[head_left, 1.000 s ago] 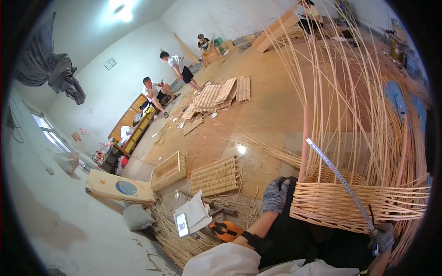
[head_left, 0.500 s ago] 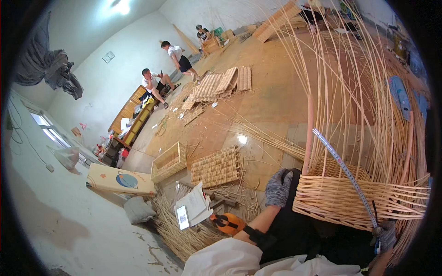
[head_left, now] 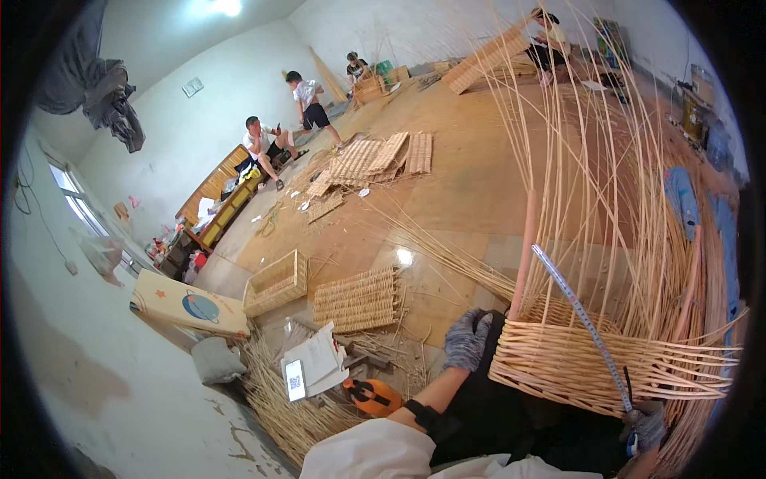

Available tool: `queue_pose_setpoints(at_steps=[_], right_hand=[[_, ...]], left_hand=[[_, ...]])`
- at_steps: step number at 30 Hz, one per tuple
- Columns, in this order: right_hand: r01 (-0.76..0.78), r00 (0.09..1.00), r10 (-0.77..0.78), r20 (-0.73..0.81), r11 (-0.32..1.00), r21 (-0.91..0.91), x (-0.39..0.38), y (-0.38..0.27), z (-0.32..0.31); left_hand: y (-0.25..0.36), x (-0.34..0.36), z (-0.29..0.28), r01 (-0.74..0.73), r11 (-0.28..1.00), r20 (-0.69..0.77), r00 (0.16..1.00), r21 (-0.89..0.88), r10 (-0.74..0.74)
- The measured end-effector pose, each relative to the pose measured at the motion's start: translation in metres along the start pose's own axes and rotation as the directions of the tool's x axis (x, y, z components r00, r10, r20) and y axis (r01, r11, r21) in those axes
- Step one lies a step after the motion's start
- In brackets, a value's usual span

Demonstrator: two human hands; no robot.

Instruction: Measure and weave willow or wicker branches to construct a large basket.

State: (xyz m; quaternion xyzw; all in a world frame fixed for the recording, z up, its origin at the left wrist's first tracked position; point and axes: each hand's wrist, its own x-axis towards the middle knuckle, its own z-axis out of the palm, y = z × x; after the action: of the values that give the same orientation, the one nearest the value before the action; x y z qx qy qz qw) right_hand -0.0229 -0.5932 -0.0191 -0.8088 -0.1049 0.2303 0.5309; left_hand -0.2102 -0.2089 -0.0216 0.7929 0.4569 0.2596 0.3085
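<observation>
In front of me stands an unfinished wicker basket [head_left: 550, 358], its long uprights [head_left: 558, 184] rising loose above the woven side. My right hand [head_left: 645, 423], in a grey glove, is closed around a tape measure [head_left: 630, 441] by the basket's lower right part. From there the blade [head_left: 581, 313] runs up and left across the woven side, and its end sticks out above the weave. My left hand [head_left: 466, 342], also gloved in grey, lies on my dark-clad knee beside the basket's left end, with nothing visible in it.
Left of my arm lie an orange-and-black tool [head_left: 373, 397], a phone [head_left: 295, 380] on papers and loose willow rods [head_left: 271, 383]. Beyond are a woven panel [head_left: 357, 300], a rectangular basket [head_left: 275, 283] and a cardboard box [head_left: 191, 303]. Several people are farther back.
The view has shifted, so the basket and my hands appear farther left. A person at the upper right now shows more fully. My hands keep nearly the same places against knee and basket.
</observation>
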Motion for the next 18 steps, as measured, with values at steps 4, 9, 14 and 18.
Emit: queue_pose_setpoints(at_steps=[4, 9, 14, 18], right_hand=[[0.124, 0.992, -0.124, 0.021, 0.992, 0.02, -0.005, -0.026, 0.009], [0.086, 0.972, -0.114, 0.207, 0.986, 0.14, 0.007, 0.003, -0.004], [-0.071, 0.984, 0.057, 0.167, 0.994, 0.081, -0.004, -0.022, 0.003], [0.041, 0.957, -0.083, 0.278, 0.987, 0.157, 0.003, 0.004, -0.007]], left_hand=[[0.0, 0.003, -0.003, -0.03, 0.999, -0.046, 0.998, 0.015, 0.031], [-0.003, 0.002, -0.003, 0.004, 0.999, -0.039, 0.999, 0.045, -0.003], [0.001, -0.003, -0.006, 0.008, 1.0, -0.013, 1.0, 0.024, -0.008], [0.0, -0.006, -0.005, 0.022, 0.999, -0.049, 0.999, 0.025, -0.021]])
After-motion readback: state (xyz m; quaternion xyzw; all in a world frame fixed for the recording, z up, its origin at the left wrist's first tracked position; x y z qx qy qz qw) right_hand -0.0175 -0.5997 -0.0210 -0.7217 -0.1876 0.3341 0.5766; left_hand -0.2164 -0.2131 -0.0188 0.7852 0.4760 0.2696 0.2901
